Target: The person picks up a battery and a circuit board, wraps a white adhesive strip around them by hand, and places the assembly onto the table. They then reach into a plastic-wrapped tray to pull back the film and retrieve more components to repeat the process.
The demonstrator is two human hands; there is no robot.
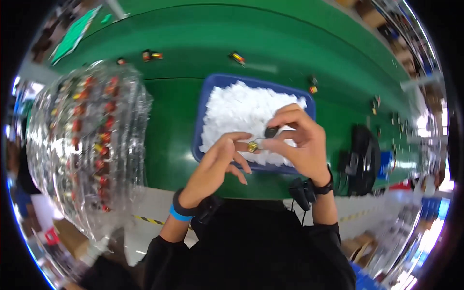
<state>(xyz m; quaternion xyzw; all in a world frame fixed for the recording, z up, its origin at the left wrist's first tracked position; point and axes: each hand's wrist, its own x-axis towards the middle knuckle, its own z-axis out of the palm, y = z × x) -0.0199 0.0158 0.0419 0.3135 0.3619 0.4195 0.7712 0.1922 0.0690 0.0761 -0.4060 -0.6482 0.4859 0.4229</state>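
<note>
My left hand [217, 157] pinches a small gold-coloured round part [253, 146] between the thumb and a finger, while its other fingers spread below. Close beside it, my right hand [304, 145] grips a small black piece [271, 131] at its fingertips. A thin dark loop, perhaps a wire, runs between the black piece and the gold part; the exact kind of either is too small to tell. Both hands are over a blue tray [198, 121] heaped with small white pieces [237, 108].
Left of the tray lies a big clear plastic bundle [130, 130] with rows of red and gold parts inside. Several similar parts, one being a red-and-gold part [237, 58], lie scattered on the green table [169, 130]. At the right is a black bag-like object [363, 159].
</note>
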